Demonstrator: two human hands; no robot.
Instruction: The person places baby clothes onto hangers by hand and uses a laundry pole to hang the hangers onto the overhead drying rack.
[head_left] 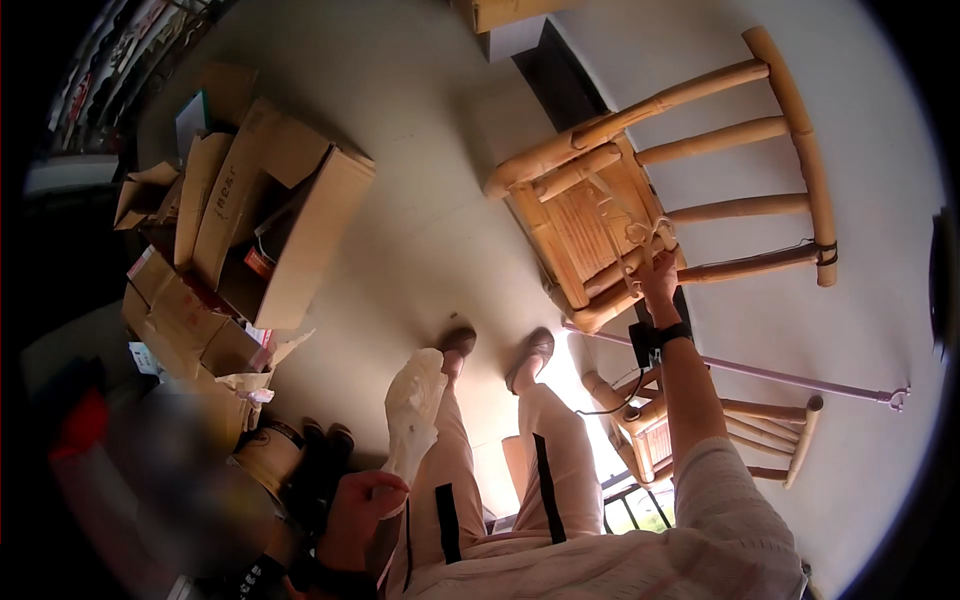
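My left hand (365, 505) is closed around the top of a translucent white plastic bag (413, 410), which hangs in front of my left leg. My right hand (658, 277) reaches out over the seat of a bamboo chair (575, 225). Its fingers are closed on a tangled pale strap (640, 232), and loose ends trail over the seat. Part of the grip is hidden by the hand's own back. On that wrist sits a black band with a small box and a cable.
Opened cardboard boxes (300, 240) are piled to the left. A second bamboo chair (780, 430) stands at the lower right, and a pink pole (800, 377) leans between the chairs by the wall. Black boots (325, 450) and a round tub (270, 450) are at lower left.
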